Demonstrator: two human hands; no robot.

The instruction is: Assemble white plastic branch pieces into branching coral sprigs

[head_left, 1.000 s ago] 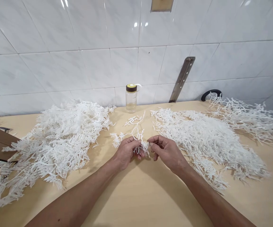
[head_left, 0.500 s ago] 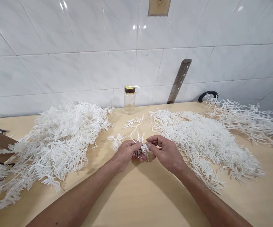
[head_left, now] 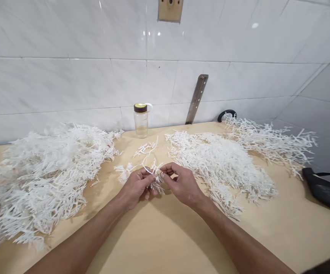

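My left hand [head_left: 136,186] is closed on a white, branching plastic sprig [head_left: 153,166], low over the middle of the table. Opposite it, my right hand [head_left: 182,184] has thumb and forefinger pinched at the sprig's right side; the exact spot between those fingertips is too small to make out. Thin ends of the sprig hang below the left fingers. Just beyond the hands lie a loose white sprig [head_left: 144,148] and another white tuft [head_left: 124,173] close to the left knuckles.
A large heap of white sprigs [head_left: 62,179] spreads on the left, a second heap [head_left: 225,163] on the right, and a longer-stemmed bunch [head_left: 270,139] behind it. Along the tiled wall are a clear bottle [head_left: 141,123], a metal bar [head_left: 196,101] and a black ring-shaped object [head_left: 233,113]. A black bag [head_left: 322,190] lies far right.
The camera view has turned to the right, so everything appears shifted left and the black bag has come into view. Both hands keep nearly the same hold on the sprig.
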